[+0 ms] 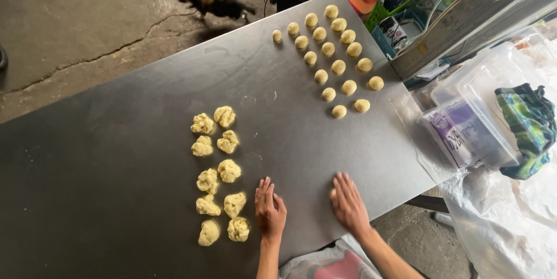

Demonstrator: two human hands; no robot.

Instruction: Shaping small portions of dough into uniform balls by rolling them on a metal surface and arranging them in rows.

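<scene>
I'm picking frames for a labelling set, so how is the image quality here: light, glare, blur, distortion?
Head view: soft daylight, with a pale sheen across the dark metal table but no harsh glare; rough dough pieces and rolled balls look sharp; the cat and the clutter at the top edge are softer; both hands, left hand and right hand, are crisp; wide-angle lens bends the table edges.

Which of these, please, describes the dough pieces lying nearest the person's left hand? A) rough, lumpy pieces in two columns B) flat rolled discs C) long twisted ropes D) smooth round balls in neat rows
A: the rough dough pieces beside the left hand are lumpy and irregular, set in two columns; the smooth balls lie farther off.
</scene>
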